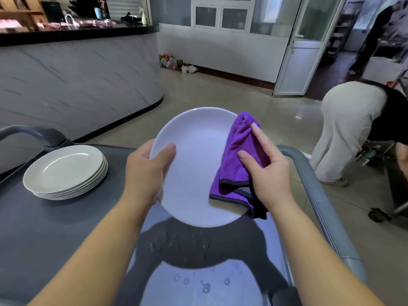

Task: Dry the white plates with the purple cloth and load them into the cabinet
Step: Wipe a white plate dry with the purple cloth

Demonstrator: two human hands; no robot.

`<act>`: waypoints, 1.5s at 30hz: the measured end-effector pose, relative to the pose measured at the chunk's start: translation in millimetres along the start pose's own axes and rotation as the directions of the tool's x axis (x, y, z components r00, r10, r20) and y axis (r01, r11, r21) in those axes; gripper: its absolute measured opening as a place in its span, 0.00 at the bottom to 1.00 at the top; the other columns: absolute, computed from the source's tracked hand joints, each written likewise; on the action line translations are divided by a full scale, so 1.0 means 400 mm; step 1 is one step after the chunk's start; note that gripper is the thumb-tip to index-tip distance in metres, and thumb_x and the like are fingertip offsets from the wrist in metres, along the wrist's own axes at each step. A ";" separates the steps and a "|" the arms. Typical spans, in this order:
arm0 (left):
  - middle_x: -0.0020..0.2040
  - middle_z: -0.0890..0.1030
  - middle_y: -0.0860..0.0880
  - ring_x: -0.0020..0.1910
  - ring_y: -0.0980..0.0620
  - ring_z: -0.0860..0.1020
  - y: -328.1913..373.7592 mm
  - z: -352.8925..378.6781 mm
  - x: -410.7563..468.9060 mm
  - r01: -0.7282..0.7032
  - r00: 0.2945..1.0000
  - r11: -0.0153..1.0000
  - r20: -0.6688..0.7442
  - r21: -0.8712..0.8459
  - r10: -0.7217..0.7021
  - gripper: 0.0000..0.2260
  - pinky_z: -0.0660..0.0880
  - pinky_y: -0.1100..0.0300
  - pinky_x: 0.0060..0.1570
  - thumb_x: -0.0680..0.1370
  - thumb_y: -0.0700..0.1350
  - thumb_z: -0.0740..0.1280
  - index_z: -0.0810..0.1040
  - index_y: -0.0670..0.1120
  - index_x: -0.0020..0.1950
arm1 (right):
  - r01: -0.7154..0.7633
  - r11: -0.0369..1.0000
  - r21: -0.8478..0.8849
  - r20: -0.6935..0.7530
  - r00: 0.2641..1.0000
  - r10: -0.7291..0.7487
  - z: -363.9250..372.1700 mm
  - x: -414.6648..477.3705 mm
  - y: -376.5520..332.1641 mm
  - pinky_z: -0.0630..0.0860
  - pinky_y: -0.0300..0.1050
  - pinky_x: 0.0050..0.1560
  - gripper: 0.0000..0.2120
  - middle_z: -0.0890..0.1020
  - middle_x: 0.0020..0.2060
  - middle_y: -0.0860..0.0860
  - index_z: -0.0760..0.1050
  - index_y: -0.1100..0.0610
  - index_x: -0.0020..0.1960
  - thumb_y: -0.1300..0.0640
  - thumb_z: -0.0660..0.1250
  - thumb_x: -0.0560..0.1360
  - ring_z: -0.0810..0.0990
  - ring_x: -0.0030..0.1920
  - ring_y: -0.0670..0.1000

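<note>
I hold a white plate [194, 164] tilted up over a grey cart. My left hand [146, 173] grips its left rim, thumb on the face and fingers behind. My right hand [268, 171] presses a folded purple cloth [235, 164] with a dark hem against the plate's right side, fingers curled around the cloth. A stack of several white plates [66, 172] sits on the cart top to the left.
The grey cart top [55, 228] carries water drops near its front; its handle [318, 195] runs along the right. A marble-look counter [77, 80] stands behind left. A person bends over at the right [348, 129], beside a wheeled frame. Tiled floor lies beyond.
</note>
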State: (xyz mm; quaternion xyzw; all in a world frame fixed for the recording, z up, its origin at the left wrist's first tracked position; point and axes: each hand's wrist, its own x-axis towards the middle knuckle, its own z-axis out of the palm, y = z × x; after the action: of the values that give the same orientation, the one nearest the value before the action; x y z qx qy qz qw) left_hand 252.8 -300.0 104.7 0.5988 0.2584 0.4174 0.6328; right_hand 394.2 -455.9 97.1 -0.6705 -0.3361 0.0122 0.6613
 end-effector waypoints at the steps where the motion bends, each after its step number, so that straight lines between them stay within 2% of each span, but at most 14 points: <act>1: 0.36 0.82 0.50 0.35 0.49 0.79 -0.001 0.011 -0.001 -0.018 0.998 0.999 -0.053 -0.028 0.017 0.06 0.76 0.51 0.40 0.74 0.43 0.71 0.82 0.52 0.38 | -0.017 1.000 0.006 -0.104 0.994 0.017 0.019 -0.016 0.002 0.64 0.23 0.60 0.27 0.72 0.62 0.29 0.69 0.39 0.68 0.61 0.69 0.76 0.70 0.62 0.28; 3: 0.37 0.83 0.52 0.38 0.49 0.80 -0.009 0.035 -0.017 -0.041 0.990 0.994 -0.141 -0.100 0.026 0.08 0.77 0.51 0.41 0.75 0.44 0.69 0.83 0.56 0.37 | -0.074 0.996 0.042 -0.312 0.947 0.084 0.067 -0.066 0.013 0.61 0.17 0.55 0.26 0.67 0.60 0.24 0.65 0.42 0.72 0.58 0.67 0.77 0.66 0.57 0.21; 5: 0.39 0.83 0.55 0.40 0.52 0.81 -0.026 0.054 -0.049 -0.023 0.980 0.992 -0.201 -0.125 -0.002 0.11 0.78 0.53 0.42 0.78 0.44 0.67 0.82 0.57 0.39 | -0.115 0.989 0.093 -0.369 0.919 0.142 0.098 -0.114 0.032 0.59 0.15 0.51 0.27 0.64 0.57 0.21 0.63 0.42 0.74 0.55 0.66 0.78 0.63 0.54 0.17; 9: 0.42 0.84 0.49 0.42 0.47 0.81 -0.046 0.013 -0.064 0.108 0.993 0.989 -0.037 -0.102 -0.112 0.02 0.76 0.47 0.44 0.75 0.42 0.69 0.77 0.47 0.46 | -0.128 0.990 0.052 -0.247 0.959 0.137 0.050 -0.094 0.049 0.65 0.27 0.62 0.27 0.71 0.64 0.31 0.65 0.38 0.70 0.57 0.68 0.77 0.69 0.61 0.27; 11: 0.42 0.82 0.44 0.40 0.44 0.79 -0.032 -0.022 -0.040 0.149 0.983 0.983 0.120 -0.109 -0.135 0.12 0.74 0.48 0.41 0.68 0.47 0.71 0.76 0.42 0.47 | -0.078 0.997 -0.028 -0.148 0.986 0.073 0.005 -0.056 0.030 0.68 0.34 0.65 0.27 0.74 0.64 0.35 0.68 0.37 0.68 0.59 0.70 0.76 0.72 0.64 0.34; 13: 0.42 0.83 0.46 0.38 0.47 0.80 -0.011 -0.028 -0.026 0.137 0.973 0.987 0.196 -0.084 -0.118 0.15 0.76 0.52 0.38 0.66 0.50 0.72 0.77 0.44 0.48 | 0.008 0.997 -0.083 -0.024 1.000 -0.010 -0.023 -0.023 0.000 0.67 0.29 0.63 0.28 0.74 0.62 0.33 0.69 0.37 0.66 0.62 0.71 0.74 0.72 0.63 0.33; 16: 0.39 0.84 0.49 0.38 0.47 0.82 0.000 -0.004 -0.022 0.072 0.997 0.995 0.024 -0.063 -0.070 0.02 0.79 0.45 0.43 0.75 0.45 0.70 0.80 0.47 0.45 | 0.062 0.997 -0.055 -0.019 0.998 -0.063 -0.014 -0.016 -0.023 0.66 0.27 0.62 0.28 0.74 0.63 0.32 0.70 0.37 0.66 0.63 0.70 0.74 0.71 0.64 0.32; 20: 0.38 0.85 0.51 0.40 0.47 0.82 -0.003 0.030 -0.030 0.014 0.990 0.992 -0.136 -0.127 -0.031 0.08 0.79 0.45 0.46 0.75 0.47 0.69 0.84 0.53 0.37 | -0.056 0.998 0.043 -0.266 0.962 0.065 0.069 -0.096 -0.002 0.62 0.19 0.55 0.28 0.67 0.61 0.25 0.63 0.43 0.73 0.59 0.67 0.78 0.66 0.59 0.22; 23: 0.37 0.84 0.55 0.39 0.53 0.82 -0.016 0.040 -0.045 -0.002 0.974 0.986 -0.224 -0.165 -0.035 0.11 0.79 0.52 0.45 0.80 0.45 0.66 0.82 0.52 0.38 | -0.165 0.985 0.061 -0.232 0.957 0.174 0.101 -0.151 0.023 0.61 0.16 0.50 0.29 0.64 0.57 0.21 0.60 0.42 0.74 0.57 0.67 0.78 0.64 0.54 0.18; 26: 0.37 0.84 0.57 0.39 0.56 0.82 -0.032 0.030 -0.053 0.000 0.957 0.990 -0.289 -0.144 -0.042 0.08 0.77 0.57 0.43 0.81 0.45 0.64 0.79 0.52 0.44 | -0.211 0.977 -0.023 -0.146 0.968 0.205 0.072 -0.144 0.029 0.63 0.20 0.57 0.34 0.65 0.61 0.24 0.58 0.42 0.75 0.58 0.70 0.76 0.67 0.60 0.24; 29: 0.40 0.82 0.57 0.38 0.63 0.80 -0.039 0.015 -0.058 -0.031 0.943 0.998 -0.334 -0.052 0.012 0.07 0.75 0.66 0.39 0.81 0.47 0.63 0.78 0.53 0.45 | -0.320 0.929 -0.186 -0.125 0.945 0.301 0.029 -0.118 0.026 0.69 0.38 0.61 0.39 0.73 0.62 0.38 0.56 0.46 0.76 0.54 0.73 0.72 0.74 0.62 0.42; 34: 0.43 0.81 0.53 0.42 0.54 0.79 -0.049 -0.009 -0.060 -0.019 0.961 0.998 -0.275 0.066 0.037 0.08 0.74 0.59 0.41 0.82 0.50 0.60 0.77 0.54 0.45 | -0.416 0.777 -0.472 -0.218 0.909 0.355 -0.003 -0.067 0.018 0.73 0.49 0.49 0.20 0.78 0.52 0.49 0.68 0.53 0.64 0.54 0.68 0.74 0.77 0.53 0.56; 40: 0.38 0.80 0.56 0.33 0.65 0.77 -0.035 0.010 -0.103 -0.059 0.997 0.996 -0.054 0.071 0.063 0.08 0.72 0.72 0.32 0.82 0.43 0.60 0.77 0.50 0.47 | -0.217 0.843 -0.493 -0.044 0.973 0.225 0.058 -0.019 -0.025 0.74 0.52 0.45 0.12 0.78 0.47 0.50 0.70 0.51 0.55 0.61 0.61 0.73 0.76 0.46 0.54; 45: 0.33 0.81 0.61 0.32 0.65 0.77 -0.026 0.020 -0.118 -0.081 0.995 0.994 0.062 0.077 0.077 0.08 0.71 0.72 0.32 0.82 0.41 0.61 0.77 0.47 0.45 | 0.027 0.879 -0.475 0.090 0.996 0.019 0.126 -0.023 -0.019 0.71 0.48 0.54 0.24 0.75 0.61 0.50 0.67 0.50 0.73 0.61 0.61 0.77 0.72 0.60 0.52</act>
State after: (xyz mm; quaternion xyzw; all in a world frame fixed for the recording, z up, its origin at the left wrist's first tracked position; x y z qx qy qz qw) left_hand 237.1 -343.2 87.5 0.6455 0.2321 0.4134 0.5988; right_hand 360.4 -416.9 93.5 -0.8103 -0.3602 -0.0413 0.4604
